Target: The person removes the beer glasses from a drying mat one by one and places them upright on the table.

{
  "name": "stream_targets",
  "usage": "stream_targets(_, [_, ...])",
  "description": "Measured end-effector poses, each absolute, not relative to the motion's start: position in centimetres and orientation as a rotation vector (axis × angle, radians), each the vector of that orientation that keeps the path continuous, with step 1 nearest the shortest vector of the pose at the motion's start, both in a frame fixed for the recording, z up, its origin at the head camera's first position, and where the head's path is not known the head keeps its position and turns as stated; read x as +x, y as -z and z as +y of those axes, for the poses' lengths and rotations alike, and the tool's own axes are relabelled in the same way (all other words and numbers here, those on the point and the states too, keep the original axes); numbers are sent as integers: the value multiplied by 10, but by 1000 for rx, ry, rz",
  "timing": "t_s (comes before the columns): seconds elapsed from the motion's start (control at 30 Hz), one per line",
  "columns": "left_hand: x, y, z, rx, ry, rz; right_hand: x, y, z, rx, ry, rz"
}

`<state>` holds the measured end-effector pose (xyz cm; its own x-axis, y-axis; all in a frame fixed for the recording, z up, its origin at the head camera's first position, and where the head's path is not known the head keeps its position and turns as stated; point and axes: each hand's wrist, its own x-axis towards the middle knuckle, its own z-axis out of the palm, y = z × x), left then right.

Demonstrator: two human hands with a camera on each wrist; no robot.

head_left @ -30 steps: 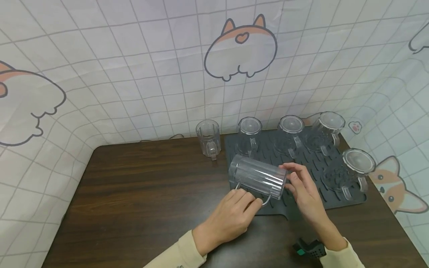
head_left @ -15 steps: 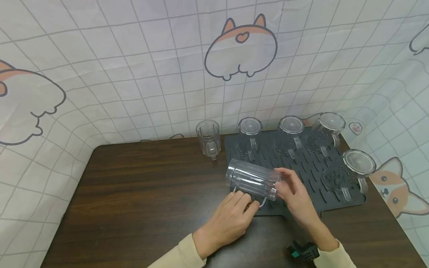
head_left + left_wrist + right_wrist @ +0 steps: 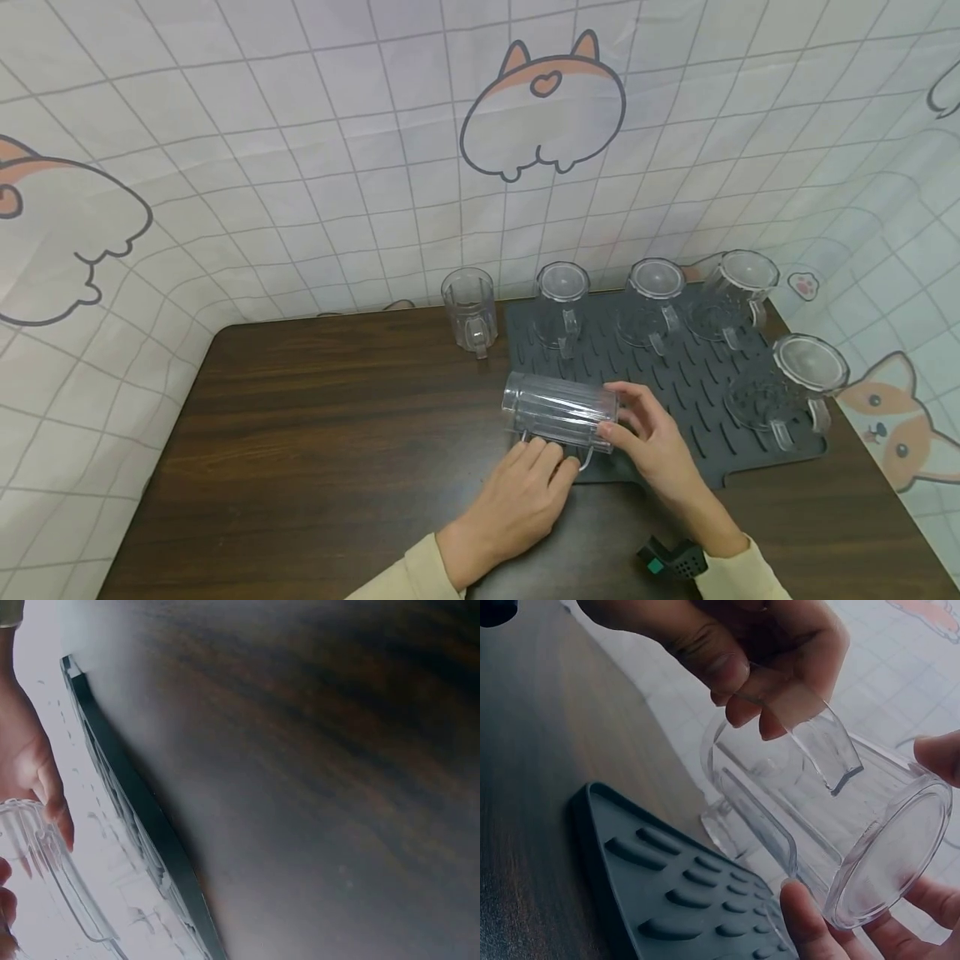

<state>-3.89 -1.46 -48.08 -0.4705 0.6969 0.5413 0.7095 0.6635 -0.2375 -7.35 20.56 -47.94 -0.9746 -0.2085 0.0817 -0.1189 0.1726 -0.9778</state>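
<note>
A clear glass mug (image 3: pixel 558 408) lies sideways in the air over the left front of the dark drying mat, handle toward the person. My left hand (image 3: pixel 513 508) grips its handle with curled fingers; the right wrist view shows thumb and fingers on the handle (image 3: pixel 829 746). My right hand (image 3: pixel 660 446) holds the mug's right end between thumb and fingers. In the right wrist view its fingertips (image 3: pixel 802 911) touch around that round end. At the left wrist view's edge, only part of the mug (image 3: pixel 60 877) and my right hand (image 3: pixel 30 757) show.
Several glass mugs, such as the front right one (image 3: pixel 810 367), stand upside down on the dark ridged mat (image 3: pixel 697 417). Another mug (image 3: pixel 470 308) stands upright on the wooden table (image 3: pixel 300 433), left of the mat. A patterned wall cloth (image 3: pixel 337 167) hangs behind.
The held mug has moved toward the person and slightly left, and it lies a little more level across the view. Both hands moved with it, the right one shifting left.
</note>
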Motion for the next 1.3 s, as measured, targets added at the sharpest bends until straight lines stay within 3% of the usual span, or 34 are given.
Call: stream_targets(1.3, [-40,474,-22,-1101,195,-2263,-81,478,211,-275,1967,2397])
